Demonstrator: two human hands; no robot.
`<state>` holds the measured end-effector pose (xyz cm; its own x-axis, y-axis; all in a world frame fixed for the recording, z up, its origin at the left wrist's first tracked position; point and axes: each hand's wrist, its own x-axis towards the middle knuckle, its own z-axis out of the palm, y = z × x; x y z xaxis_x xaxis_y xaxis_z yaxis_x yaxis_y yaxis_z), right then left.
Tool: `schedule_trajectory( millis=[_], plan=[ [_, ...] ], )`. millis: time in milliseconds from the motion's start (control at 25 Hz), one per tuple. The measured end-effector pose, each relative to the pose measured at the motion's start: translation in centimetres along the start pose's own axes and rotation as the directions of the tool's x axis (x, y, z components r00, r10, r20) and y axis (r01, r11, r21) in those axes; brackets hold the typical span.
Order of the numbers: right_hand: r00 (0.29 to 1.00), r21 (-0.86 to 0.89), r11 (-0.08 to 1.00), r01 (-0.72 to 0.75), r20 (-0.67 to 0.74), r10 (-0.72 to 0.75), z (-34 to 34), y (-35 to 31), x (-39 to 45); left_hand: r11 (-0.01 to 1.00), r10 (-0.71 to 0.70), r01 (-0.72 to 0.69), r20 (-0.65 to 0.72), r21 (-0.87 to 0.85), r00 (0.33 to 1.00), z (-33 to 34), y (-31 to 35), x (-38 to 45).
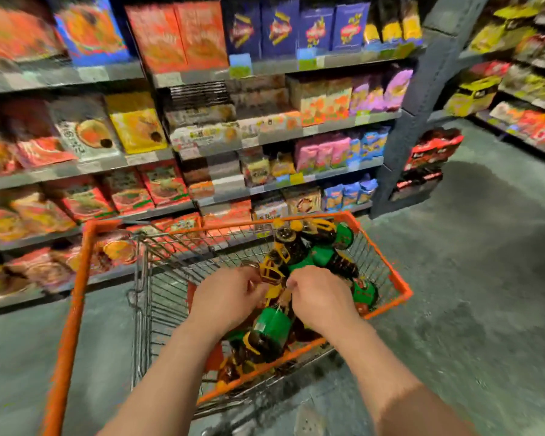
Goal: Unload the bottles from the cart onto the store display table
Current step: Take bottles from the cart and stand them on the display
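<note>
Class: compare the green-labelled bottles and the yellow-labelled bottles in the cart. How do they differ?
Green-labelled bottles wear a solid green band; yellow-labelled bottles carry yellow wrapping with dark gaps. A green one lies below the hands; a yellow one lies between them. Both kinds have dark contents and lie jumbled in the cart.

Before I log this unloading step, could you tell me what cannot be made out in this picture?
Head view only:
- What the left hand and right hand grip: their own backs hide the fingers.
- Labels on the bottles: blurred.
- Display table: not in view.
- Near end of the cart: cut off by the bottom edge.
</note>
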<state>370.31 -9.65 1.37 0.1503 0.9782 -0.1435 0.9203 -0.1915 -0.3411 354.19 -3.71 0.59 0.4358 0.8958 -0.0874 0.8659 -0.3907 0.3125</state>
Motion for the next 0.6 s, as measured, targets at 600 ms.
schedule_trajectory(
  millis=[600],
  plan=[
    [0.927,0.031,0.996,0.082,0.365,-0.088,13.3,2.4,12.7,0.942,-0.303,0.242,0.280,0.233,0.911,14.6,-8.3,8.2]
  ],
)
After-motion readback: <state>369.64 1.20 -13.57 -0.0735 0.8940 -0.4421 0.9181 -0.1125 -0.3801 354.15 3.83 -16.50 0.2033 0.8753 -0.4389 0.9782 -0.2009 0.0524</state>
